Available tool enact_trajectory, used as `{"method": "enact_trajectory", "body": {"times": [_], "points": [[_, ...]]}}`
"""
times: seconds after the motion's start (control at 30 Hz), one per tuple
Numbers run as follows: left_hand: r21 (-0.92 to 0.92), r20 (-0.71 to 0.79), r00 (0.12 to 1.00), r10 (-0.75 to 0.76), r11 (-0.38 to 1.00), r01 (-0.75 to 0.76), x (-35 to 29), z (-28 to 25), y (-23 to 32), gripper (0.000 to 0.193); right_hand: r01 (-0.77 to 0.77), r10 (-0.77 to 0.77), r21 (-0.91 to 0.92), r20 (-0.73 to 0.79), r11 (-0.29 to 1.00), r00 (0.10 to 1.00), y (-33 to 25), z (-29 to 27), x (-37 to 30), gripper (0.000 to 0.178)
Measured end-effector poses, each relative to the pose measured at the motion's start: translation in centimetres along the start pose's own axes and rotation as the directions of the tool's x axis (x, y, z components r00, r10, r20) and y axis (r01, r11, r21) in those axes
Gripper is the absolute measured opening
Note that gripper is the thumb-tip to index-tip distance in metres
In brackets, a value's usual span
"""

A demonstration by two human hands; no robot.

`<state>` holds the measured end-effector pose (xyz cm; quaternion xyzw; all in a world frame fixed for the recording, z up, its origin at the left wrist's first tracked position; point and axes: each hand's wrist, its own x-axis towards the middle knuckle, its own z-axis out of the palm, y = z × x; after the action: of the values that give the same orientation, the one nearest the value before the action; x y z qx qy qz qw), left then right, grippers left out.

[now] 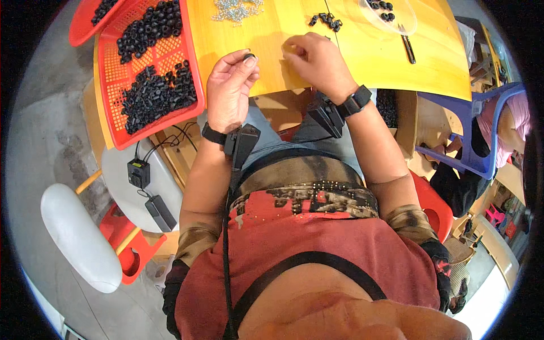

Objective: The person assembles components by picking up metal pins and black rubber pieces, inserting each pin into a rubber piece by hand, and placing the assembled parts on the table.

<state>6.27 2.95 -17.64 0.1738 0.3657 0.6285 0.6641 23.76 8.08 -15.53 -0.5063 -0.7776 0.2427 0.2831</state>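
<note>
Between the thumb and fingertips of my left hand point(229, 85) is a small round black part point(249, 56), held just above the yellow tabletop point(263, 34). To its right, my right hand point(322, 61) is low over the table, fingers curled inward; whatever they may hold is hidden. A small cluster of black parts point(327, 21) lies beyond my right hand. Nearest my left hand is a red perforated basket point(199, 93), which holds a heap of rounded black parts point(148, 31) and a heap of smaller tubular black pieces point(156, 93).
Tiny clear pieces point(235, 10) are piled at the far edge. A transparent round container point(415, 22) with black parts stands far right, beside a slim black-handled tool point(408, 48). A second red container point(79, 34) is far left. A person point(507, 133) sits by a blue chair point(470, 119).
</note>
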Motion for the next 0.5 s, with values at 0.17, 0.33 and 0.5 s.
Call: {"method": "enact_trajectory", "body": {"times": [0.17, 0.33, 0.5], "points": [[-0.049, 0.042, 0.999, -0.01, 0.999, 0.012, -0.1, -0.5, 0.1, 0.021, 0.02, -0.016, -0.142, 0.029, 0.99, 0.999, -1.0, 0.5, 1.8, 0.017], [-0.176, 0.176, 0.984, -0.03, 0.982, 0.061, 0.1, -1.1, -0.3, 0.021, 0.162, -0.184, -0.221, -0.083, 0.962, 0.979, 0.0, 2.1, 4.7, 0.02], [-0.095, 0.25, 0.967, -0.051, 0.992, 0.077, 0.1, -1.7, -0.9, 0.023, 0.175, -0.194, -0.38, -0.011, 0.908, 0.981, -0.3, 3.1, 5.3, 0.037]]}}
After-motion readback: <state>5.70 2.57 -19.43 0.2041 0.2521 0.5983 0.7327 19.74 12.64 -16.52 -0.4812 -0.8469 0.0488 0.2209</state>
